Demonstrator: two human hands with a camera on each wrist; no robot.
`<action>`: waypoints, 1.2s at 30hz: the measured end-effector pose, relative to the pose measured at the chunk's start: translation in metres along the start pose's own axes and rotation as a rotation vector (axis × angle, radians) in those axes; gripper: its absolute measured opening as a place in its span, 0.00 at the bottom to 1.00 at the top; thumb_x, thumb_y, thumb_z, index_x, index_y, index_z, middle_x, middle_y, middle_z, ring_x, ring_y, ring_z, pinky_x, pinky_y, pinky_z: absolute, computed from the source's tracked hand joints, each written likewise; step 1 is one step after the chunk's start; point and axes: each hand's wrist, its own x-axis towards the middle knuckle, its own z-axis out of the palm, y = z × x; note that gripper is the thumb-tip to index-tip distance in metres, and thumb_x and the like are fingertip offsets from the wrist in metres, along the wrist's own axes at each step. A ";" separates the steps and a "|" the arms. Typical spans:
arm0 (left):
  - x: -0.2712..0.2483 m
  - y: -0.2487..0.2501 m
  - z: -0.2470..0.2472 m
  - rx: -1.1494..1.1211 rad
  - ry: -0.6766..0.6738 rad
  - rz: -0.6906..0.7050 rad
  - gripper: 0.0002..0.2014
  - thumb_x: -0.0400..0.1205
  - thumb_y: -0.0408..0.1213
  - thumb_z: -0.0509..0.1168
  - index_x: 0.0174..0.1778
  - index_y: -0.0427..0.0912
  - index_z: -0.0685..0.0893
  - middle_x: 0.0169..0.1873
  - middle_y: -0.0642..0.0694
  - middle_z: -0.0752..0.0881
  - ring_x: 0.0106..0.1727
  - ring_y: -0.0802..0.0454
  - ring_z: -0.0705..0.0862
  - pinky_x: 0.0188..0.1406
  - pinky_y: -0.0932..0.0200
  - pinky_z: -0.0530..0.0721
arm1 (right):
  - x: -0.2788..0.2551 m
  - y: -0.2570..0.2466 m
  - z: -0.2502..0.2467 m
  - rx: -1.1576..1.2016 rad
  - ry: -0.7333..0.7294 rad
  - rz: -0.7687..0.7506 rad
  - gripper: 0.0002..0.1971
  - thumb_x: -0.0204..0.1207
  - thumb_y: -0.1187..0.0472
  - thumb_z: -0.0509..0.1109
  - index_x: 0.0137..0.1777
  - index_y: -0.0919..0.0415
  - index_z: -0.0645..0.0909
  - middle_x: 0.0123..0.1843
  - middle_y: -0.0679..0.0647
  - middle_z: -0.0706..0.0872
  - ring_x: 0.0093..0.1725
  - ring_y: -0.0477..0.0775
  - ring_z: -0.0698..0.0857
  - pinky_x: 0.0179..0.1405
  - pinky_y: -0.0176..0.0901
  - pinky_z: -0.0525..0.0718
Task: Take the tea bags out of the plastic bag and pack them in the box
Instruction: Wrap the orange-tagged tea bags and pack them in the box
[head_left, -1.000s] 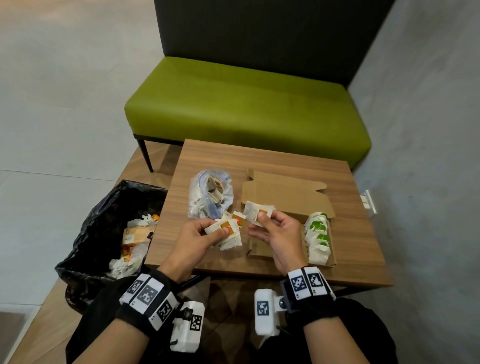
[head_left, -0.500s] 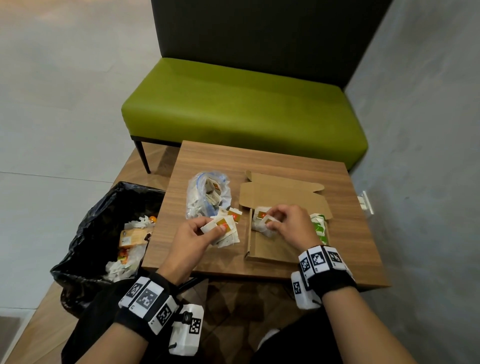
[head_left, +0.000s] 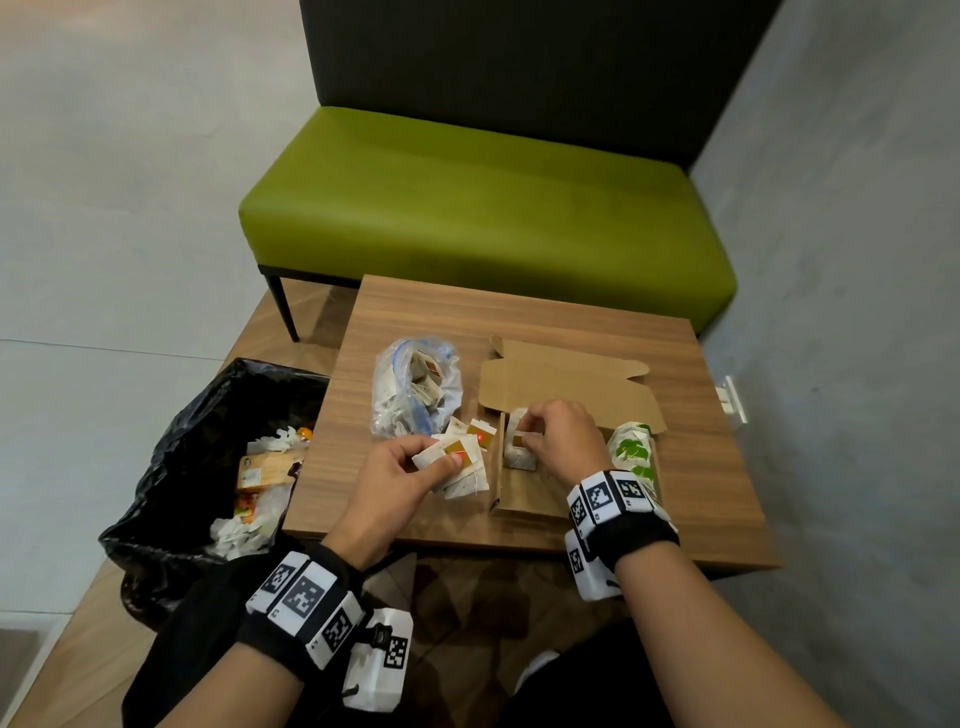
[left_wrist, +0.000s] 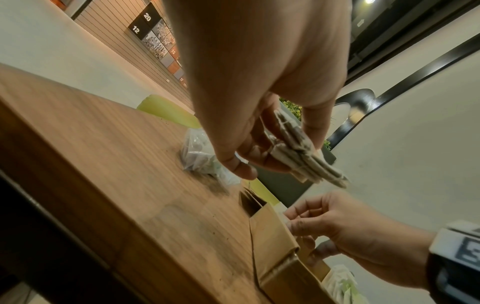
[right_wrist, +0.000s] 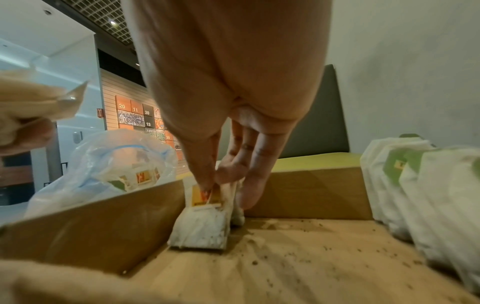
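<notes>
Looking down from the head camera, the right hand (head_left: 558, 441) pinches orange-tagged tea bags (head_left: 517, 447) at the left end of the open box (head_left: 524, 499), while a row of green-tagged tea bags (head_left: 631, 449) fills its right side. The left hand (head_left: 395, 478) holds a small fan of tea bags (head_left: 460, 462) over the tabletop (head_left: 701, 467), beside the plastic bag (head_left: 415, 389), which has more inside. From the left wrist, its grip is thumb against fingers clamping that stack (left_wrist: 298, 152). From the right wrist, thumb and forefinger pinch the standing bags (right_wrist: 205, 214) on the box floor. Packing looks partly done; much remains.
</notes>
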 end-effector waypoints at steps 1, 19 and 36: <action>0.000 0.000 0.000 -0.002 -0.004 0.000 0.07 0.79 0.34 0.73 0.50 0.35 0.91 0.46 0.43 0.93 0.49 0.49 0.91 0.45 0.60 0.87 | 0.000 0.000 0.001 -0.006 0.021 0.000 0.04 0.78 0.60 0.75 0.51 0.53 0.89 0.50 0.48 0.87 0.51 0.50 0.85 0.51 0.45 0.84; -0.005 0.005 0.025 -0.076 -0.063 0.069 0.07 0.80 0.32 0.72 0.50 0.32 0.90 0.46 0.36 0.92 0.46 0.48 0.89 0.47 0.57 0.86 | -0.057 -0.028 -0.027 0.875 -0.006 0.070 0.02 0.78 0.59 0.76 0.45 0.51 0.90 0.45 0.57 0.93 0.42 0.52 0.90 0.42 0.52 0.90; -0.007 0.003 0.037 -0.068 -0.135 0.100 0.04 0.78 0.29 0.73 0.47 0.36 0.92 0.41 0.42 0.93 0.43 0.52 0.88 0.44 0.61 0.85 | -0.064 -0.025 -0.024 1.135 0.004 0.257 0.04 0.75 0.68 0.77 0.47 0.61 0.88 0.45 0.60 0.94 0.42 0.58 0.91 0.42 0.54 0.90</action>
